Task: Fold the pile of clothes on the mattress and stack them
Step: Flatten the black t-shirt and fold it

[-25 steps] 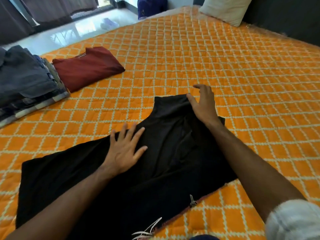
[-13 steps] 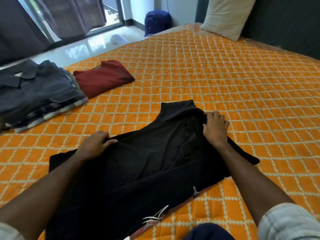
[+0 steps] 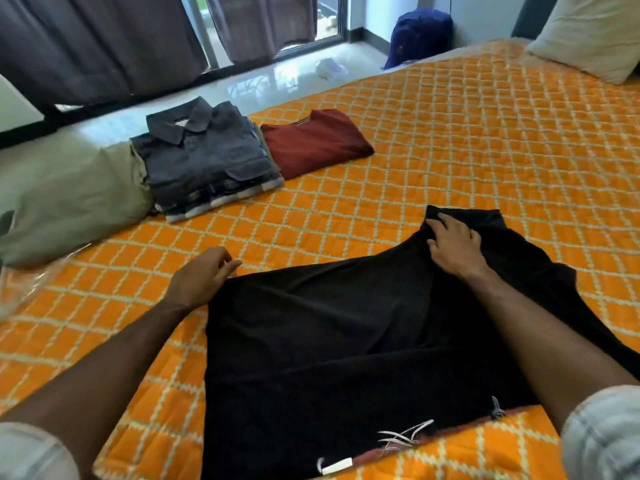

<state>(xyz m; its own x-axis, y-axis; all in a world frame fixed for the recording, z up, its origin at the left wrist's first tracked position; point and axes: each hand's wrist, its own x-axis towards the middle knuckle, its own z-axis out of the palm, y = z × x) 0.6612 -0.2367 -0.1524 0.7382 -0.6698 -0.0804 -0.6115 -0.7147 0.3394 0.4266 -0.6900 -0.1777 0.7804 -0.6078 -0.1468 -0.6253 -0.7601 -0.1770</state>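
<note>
Shirt (image 3: 346, 341), black, spread on orange mattress (image 3: 450, 150) at 6 o'clock. Left hand (image 3: 202, 277) pinches its 9 o'clock corner; right hand (image 3: 453, 245) grips fabric at 1 o'clock. Folded stack (image 3: 204, 161), red top (image 3: 315, 140) at 11 o'clock.

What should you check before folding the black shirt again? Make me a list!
1. Left hand holds the shirt's left edge: ok, its fingers pinch the corner.
2. Right hand holds the top end: ok, it grips the cloth there.
3. Black shirt lies flat: not ok, it has wrinkles and its right side is bunched.
4. Room on the bedspread around the shirt: ok, bare quilt shows beyond it.
5. Somewhere to stack it: ok, the red shirt and the grey stack lie folded side by side.
6. Sleeves tucked in: cannot tell.
</note>
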